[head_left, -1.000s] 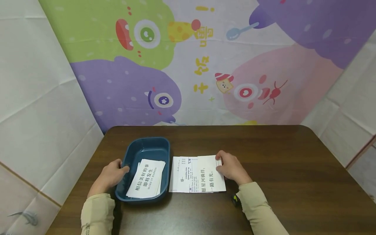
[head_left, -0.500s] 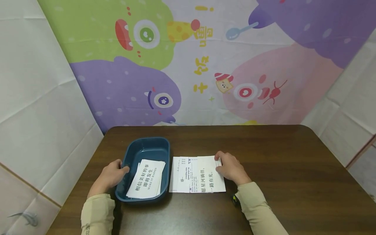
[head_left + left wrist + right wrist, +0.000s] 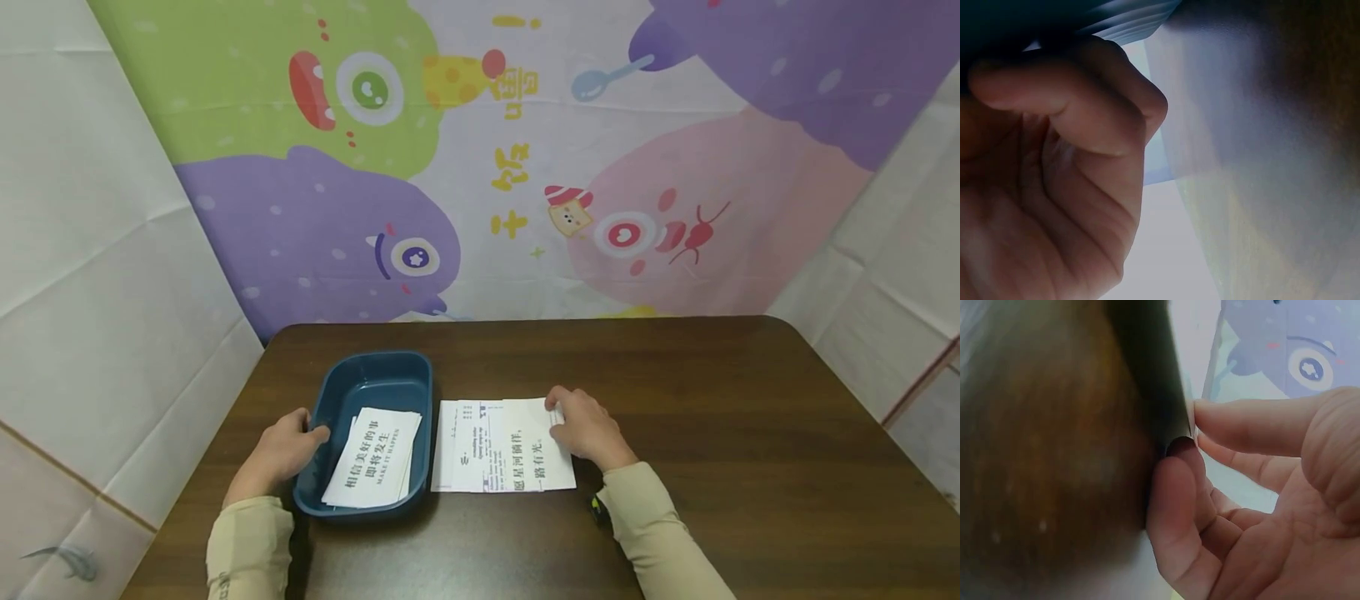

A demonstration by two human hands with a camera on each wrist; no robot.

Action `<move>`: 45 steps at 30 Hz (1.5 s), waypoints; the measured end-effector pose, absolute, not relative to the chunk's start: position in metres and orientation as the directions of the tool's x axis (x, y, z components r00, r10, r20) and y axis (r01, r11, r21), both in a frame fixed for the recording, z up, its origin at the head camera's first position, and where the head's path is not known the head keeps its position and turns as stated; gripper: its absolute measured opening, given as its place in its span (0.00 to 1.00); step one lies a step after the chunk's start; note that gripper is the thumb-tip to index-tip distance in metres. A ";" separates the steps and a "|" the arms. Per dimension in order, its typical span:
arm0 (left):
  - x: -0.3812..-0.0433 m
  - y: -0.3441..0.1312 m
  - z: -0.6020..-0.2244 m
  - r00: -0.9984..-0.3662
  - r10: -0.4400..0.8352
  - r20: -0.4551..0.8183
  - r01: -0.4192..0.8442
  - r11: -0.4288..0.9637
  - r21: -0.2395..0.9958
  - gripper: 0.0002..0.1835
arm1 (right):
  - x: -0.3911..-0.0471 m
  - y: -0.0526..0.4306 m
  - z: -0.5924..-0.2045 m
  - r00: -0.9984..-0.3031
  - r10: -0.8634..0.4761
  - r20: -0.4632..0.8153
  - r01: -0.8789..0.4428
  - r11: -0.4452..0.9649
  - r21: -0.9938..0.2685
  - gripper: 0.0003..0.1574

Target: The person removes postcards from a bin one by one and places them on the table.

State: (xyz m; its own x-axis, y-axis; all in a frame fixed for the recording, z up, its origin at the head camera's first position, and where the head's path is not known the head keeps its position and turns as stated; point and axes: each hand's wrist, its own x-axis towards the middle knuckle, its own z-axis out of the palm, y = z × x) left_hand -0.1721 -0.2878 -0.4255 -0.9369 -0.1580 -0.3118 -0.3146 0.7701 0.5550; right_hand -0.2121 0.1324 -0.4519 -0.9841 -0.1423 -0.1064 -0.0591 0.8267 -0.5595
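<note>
My left hand (image 3: 283,446) grips the left wall of a dark blue plastic basin (image 3: 330,367). In the left wrist view its fingers (image 3: 1104,106) curl in against the basin's ridged side (image 3: 1141,19). White printed cards (image 3: 375,458) lie overlapping in the basin's near half. To the basin's right, more white printed cards (image 3: 468,471) lie side by side on the table. My right hand (image 3: 592,429) pinches the right edge of the rightmost card (image 3: 528,417), printed with two lines of characters. Thumb and fingers meet on the card's edge (image 3: 1179,394) in the right wrist view.
The brown wooden table (image 3: 720,400) has rounded far corners. Behind it hangs a cartoon-print cloth (image 3: 510,275), and white panels (image 3: 112,208) stand at both sides. A small dark object with a yellow-green mark (image 3: 600,510) shows beside the right sleeve.
Both hands keep their holds on the basin and the card. The head view has shifted very slightly; the cards and basin stay where they were.
</note>
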 end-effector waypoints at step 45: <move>-0.173 -0.288 -0.425 -0.936 -0.155 -0.315 -0.309 0.788 0.533 0.14 | -0.219 0.137 -0.454 -0.978 -0.189 -0.084 -0.103 0.796 -0.596 0.18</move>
State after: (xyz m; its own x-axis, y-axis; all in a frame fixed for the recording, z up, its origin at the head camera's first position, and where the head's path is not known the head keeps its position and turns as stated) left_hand -0.1733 -0.2877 -0.4246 -0.9365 -0.1547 -0.3148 -0.3093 0.7875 0.5330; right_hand -0.2187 0.1373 -0.4541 -0.9783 -0.1894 -0.0839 -0.1031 0.7964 -0.5960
